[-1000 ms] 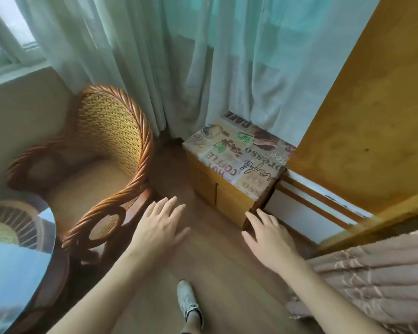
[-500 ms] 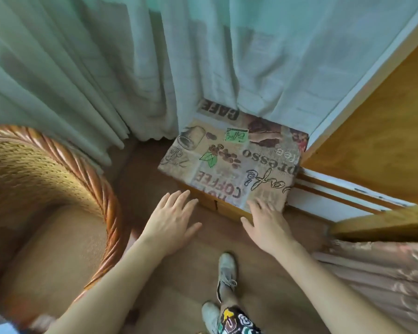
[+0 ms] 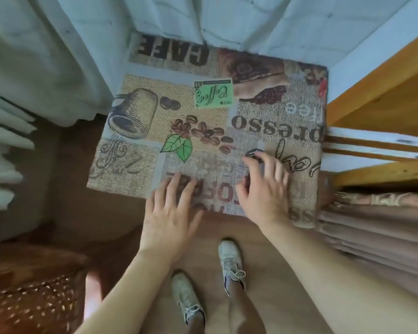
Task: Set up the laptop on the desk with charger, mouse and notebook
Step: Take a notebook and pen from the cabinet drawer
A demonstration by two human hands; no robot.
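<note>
**Both hands over the coffee-print top**

The left hand [image 3: 170, 213] reaches flat, fingers straight and slightly spread, over the near edge of the coffee-print cover [image 3: 203, 131]. The right hand [image 3: 266, 189] hovers beside it, fingers bent and spread, pinching nothing. Laptop, charger, mouse and notebook are out of sight. Pale curtains [image 3: 46, 56] hang behind; two sneakers [image 3: 232, 263] stand on the wooden floor [image 3: 263, 237]

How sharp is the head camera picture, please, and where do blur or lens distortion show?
Head view: the coffee-print cloth reads clearly mid-frame; the wicker chair at lower left is smeared with motion blur; the right hand is slightly soft, the left hand a little crisper; wide-angle bending curves the curtain and wooden frame; soft daylight, no glare.
</note>
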